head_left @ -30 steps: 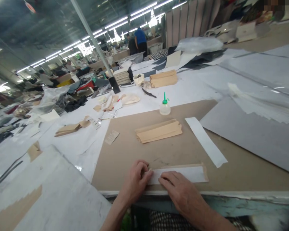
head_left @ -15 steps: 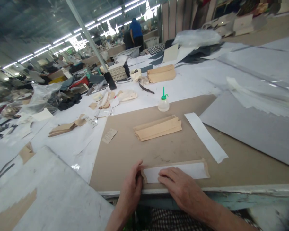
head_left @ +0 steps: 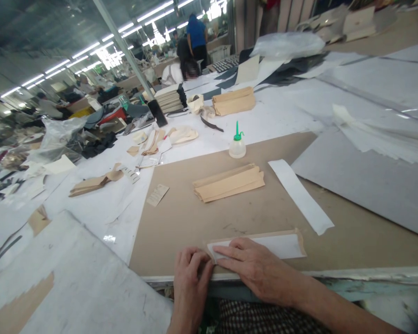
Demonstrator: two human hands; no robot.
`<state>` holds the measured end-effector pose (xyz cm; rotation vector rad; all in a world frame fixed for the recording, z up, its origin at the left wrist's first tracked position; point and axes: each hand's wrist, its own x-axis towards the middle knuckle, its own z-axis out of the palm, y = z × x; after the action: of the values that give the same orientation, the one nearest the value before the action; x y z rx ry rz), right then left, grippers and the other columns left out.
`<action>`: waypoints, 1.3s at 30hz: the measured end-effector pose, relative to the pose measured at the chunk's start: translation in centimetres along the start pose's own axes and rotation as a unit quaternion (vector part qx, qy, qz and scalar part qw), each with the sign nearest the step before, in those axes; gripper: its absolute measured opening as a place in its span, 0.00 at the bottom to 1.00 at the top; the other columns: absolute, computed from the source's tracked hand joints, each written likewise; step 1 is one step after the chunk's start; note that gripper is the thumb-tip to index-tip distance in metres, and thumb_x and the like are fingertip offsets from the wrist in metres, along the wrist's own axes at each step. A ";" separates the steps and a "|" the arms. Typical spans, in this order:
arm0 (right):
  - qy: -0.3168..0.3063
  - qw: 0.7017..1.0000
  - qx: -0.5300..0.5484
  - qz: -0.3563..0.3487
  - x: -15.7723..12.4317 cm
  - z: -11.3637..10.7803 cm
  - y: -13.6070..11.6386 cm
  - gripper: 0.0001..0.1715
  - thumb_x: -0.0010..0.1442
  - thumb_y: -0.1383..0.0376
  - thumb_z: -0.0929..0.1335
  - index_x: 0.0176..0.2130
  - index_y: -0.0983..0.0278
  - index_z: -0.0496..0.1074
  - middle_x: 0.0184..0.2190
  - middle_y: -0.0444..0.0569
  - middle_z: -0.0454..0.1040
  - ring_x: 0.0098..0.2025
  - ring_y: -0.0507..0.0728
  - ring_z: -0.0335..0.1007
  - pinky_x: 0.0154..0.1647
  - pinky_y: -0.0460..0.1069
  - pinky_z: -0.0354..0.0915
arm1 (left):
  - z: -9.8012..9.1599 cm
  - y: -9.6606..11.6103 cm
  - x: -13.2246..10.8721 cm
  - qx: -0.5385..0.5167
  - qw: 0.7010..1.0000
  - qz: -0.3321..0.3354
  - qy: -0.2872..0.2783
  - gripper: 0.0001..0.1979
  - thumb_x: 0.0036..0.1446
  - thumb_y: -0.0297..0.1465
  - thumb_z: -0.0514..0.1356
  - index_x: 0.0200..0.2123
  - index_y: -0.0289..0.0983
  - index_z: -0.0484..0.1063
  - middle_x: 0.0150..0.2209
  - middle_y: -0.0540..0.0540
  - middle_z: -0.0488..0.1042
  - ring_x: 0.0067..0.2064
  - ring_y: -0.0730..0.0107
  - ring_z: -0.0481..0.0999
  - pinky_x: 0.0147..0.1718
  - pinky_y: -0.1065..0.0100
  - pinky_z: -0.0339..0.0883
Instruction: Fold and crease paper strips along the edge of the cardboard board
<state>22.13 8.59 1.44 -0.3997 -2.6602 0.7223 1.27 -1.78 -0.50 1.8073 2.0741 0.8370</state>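
A tan strip (head_left: 301,239) with a white strip (head_left: 284,246) lying on top of it sits near the front edge of the table. At its left end, my left hand (head_left: 192,269) has curled fingers, thumb and fingertips pinching the tan edge at the corner. My right hand (head_left: 256,266) rests over the white strip, fingers stretched out and pressing it down close to that end. Beyond the hands lies a small stack of tan strips (head_left: 230,183). Another white strip (head_left: 301,197) lies slanted to the right of the stack.
A clear bottle with a green nozzle (head_left: 237,146) stands behind the stack. On the brown board (head_left: 174,222) there is also a small marked card (head_left: 158,195). A large grey sheet (head_left: 365,181) covers the right side. A phone (head_left: 157,113) leans on a pole; people work farther back.
My left fingers have curled in from upright to pinch the strip's left corner. My right hand has slid left along the white strip. A person's bent head now shows at the back.
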 end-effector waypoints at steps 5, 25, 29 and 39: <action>-0.012 1.000 -0.006 -0.005 0.4 -0.1 0.1 0.27 0.60 0.75 0.65 0.58 0.64 0.71 0.60 0.50 0.71 0.52 0.58 0.65 0.59 0.53 0.62 | 0.4 -0.1 -0.5 -0.006 0.999 0.033 0.027 0.06 0.64 0.31 0.60 0.41 0.43 0.77 0.42 0.46 0.74 0.46 0.62 0.72 0.44 0.60 0.70; -0.024 0.999 -0.017 -0.021 0.4 0.0 0.3 0.25 0.63 0.73 0.64 0.58 0.63 0.70 0.61 0.50 0.69 0.52 0.58 0.65 0.57 0.55 0.63 | 0.2 -0.2 -1.6 0.072 0.988 0.133 0.042 0.16 0.65 0.25 0.56 0.54 0.42 0.73 0.47 0.43 0.74 0.47 0.64 0.73 0.45 0.64 0.73; -0.020 0.999 -0.024 -0.015 0.2 0.3 0.1 0.27 0.63 0.74 0.64 0.60 0.64 0.68 0.63 0.50 0.67 0.52 0.59 0.64 0.57 0.55 0.63 | 0.0 -0.2 -1.5 0.125 0.980 0.154 0.003 0.19 0.64 0.23 0.54 0.56 0.40 0.70 0.48 0.42 0.73 0.45 0.63 0.72 0.45 0.63 0.72; 0.010 0.999 -0.011 0.028 -1.0 1.5 -0.1 0.26 0.63 0.74 0.63 0.59 0.63 0.69 0.62 0.49 0.68 0.56 0.59 0.61 0.61 0.56 0.60 | -1.9 0.3 -0.2 0.124 0.974 0.169 -0.089 0.16 0.64 0.24 0.55 0.53 0.41 0.72 0.47 0.42 0.74 0.47 0.60 0.72 0.44 0.61 0.72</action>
<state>22.38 7.51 0.01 -0.4867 -2.6493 0.7021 0.53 -2.45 1.18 2.3206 1.8530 0.4782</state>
